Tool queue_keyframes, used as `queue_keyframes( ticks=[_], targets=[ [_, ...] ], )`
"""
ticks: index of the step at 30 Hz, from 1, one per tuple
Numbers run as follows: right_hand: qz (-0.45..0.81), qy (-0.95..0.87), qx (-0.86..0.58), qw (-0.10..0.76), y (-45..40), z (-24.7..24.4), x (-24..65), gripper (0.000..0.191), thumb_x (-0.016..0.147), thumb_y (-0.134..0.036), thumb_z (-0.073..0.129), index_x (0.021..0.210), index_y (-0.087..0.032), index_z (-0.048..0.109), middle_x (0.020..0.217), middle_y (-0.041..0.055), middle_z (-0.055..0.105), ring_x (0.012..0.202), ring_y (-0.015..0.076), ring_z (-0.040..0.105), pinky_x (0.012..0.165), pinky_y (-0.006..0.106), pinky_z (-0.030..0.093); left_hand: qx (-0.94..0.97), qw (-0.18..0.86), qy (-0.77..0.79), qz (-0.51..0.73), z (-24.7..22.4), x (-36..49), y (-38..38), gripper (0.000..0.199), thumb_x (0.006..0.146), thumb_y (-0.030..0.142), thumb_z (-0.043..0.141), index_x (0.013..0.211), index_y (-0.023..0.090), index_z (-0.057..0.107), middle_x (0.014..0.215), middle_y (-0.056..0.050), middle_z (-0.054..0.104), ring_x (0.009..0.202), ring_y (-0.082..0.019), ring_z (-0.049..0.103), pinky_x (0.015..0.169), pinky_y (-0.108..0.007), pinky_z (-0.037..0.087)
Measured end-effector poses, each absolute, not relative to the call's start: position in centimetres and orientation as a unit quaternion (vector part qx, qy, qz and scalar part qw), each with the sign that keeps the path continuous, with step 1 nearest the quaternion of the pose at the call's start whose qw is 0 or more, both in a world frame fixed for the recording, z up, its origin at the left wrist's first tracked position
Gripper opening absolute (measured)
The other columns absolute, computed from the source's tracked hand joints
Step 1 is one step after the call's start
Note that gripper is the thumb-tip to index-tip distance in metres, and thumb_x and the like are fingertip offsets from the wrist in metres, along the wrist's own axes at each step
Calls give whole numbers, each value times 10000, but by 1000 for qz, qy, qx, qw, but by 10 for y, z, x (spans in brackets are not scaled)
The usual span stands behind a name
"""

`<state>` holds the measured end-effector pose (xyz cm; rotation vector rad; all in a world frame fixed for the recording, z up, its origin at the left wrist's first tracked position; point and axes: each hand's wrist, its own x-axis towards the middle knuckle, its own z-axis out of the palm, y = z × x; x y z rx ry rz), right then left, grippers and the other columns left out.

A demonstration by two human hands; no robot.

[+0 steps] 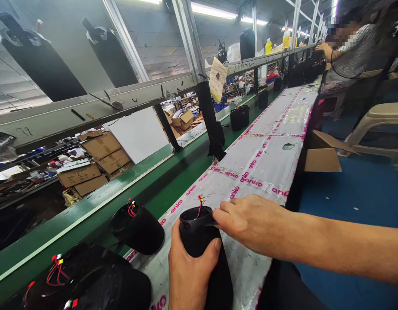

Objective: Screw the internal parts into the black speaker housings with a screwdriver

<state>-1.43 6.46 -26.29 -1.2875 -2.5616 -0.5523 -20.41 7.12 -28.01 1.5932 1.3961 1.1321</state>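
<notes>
My left hand [194, 267] is wrapped round a black, fabric-covered speaker housing [199, 241], thumb on the near side. The housing leans on the taped bench top, its open end up, and thin red, yellow and black wires [200, 206] with a small red connector stick out of it. At the rim, the closed fingers of my right hand [239, 219] grip the end of a dark strip, seemingly a handle [202, 223], that crosses the opening. A similar black housing [139, 228] with red wires stands to the left. Several more housings [111, 284] crowd the lower left corner.
A green conveyor belt [182, 165] runs along the left of the grey bench cover [260, 150]. A post [210, 116] rises between them. Two housings stand on the shelf [73, 105]. At right are an open carton [324, 157], a stool [380, 116] and a seated person [344, 64].
</notes>
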Motion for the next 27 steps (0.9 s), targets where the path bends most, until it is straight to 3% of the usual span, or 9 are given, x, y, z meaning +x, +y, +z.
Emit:
queue_keyframes(
  ticks=[6, 15, 21, 24, 27],
  targets=[
    [-189, -875, -430, 117, 64, -259, -14, 255, 780, -22, 555, 972, -188, 527, 754, 11, 597, 534, 155, 503, 474, 330, 147, 620, 349, 553, 434, -281, -204, 71, 623, 671, 420, 779, 1219, 190, 591, 1083, -70, 731, 1004, -313, 674, 913, -438, 494],
    [-168, -882, -417, 138, 67, -267, 2, 112, 942, -79, 501, 938, -181, 547, 743, 11, 623, 548, 155, 512, 492, 330, 165, 655, 339, 541, 405, -280, -202, 71, 698, 674, 498, 786, 1257, 189, 558, 1147, -83, 696, 1073, -315, 649, 953, -441, 489],
    [-106, -888, -392, 216, 78, -282, 10, 152, 1044, -244, 481, 951, -160, 567, 801, 16, 645, 657, 151, 586, 536, 311, 303, 628, 473, 453, 420, -290, -214, 86, 818, 683, 605, 761, 1349, 188, 533, 1356, -118, 646, 1318, -358, 548, 1083, -449, 430],
    [-72, -893, -368, 250, 78, -284, 15, 148, 1047, -240, 468, 971, -158, 566, 810, 14, 645, 686, 149, 597, 563, 303, 346, 633, 510, 420, 403, -281, -215, 84, 769, 688, 590, 765, 1317, 189, 578, 1270, -103, 706, 1208, -353, 634, 1032, -427, 466],
    [-137, -889, -350, 263, 74, -286, 16, 235, 1077, -245, 399, 940, -161, 570, 778, 16, 625, 651, 157, 577, 549, 319, 330, 648, 493, 437, 382, -270, -214, 79, 672, 708, 576, 769, 1246, 198, 629, 1130, -70, 753, 1041, -312, 696, 949, -394, 501]
  ],
)
